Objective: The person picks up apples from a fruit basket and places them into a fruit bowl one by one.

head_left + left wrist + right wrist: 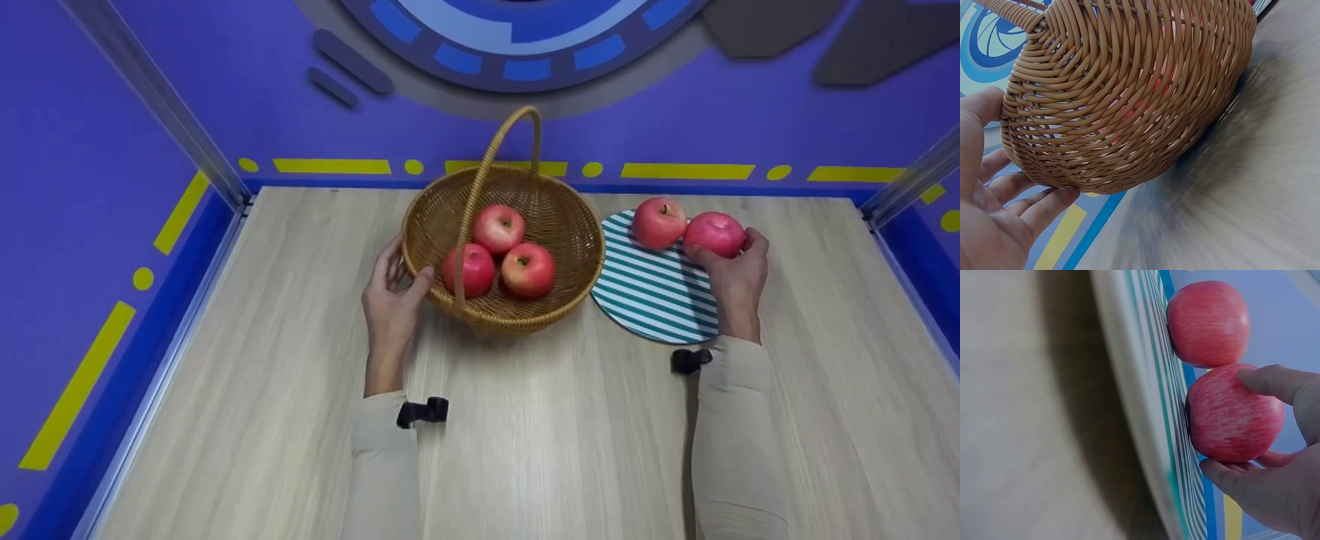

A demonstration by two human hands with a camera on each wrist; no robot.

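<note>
A brown wicker basket (576, 300) with a tall arched handle stands at the middle back of the table, holding three red apples (529, 270). My left hand (394, 300) grips its left side, thumb at the rim and fingers against the woven wall (1112, 107). To the right lies a round green-and-white striped board (645, 300). One apple (659, 223) sits at its back edge. Beside that one, my right hand (739, 277) holds another apple (1235, 416) between thumb and fingers. The two apples touch or nearly touch in the right wrist view.
The table (540, 442) has a light wood-grain top. Blue printed panels (240, 97) with yellow marks wall it in at the back and both sides, with metal posts at the corners. Black camera mounts (424, 411) sit on both sleeves.
</note>
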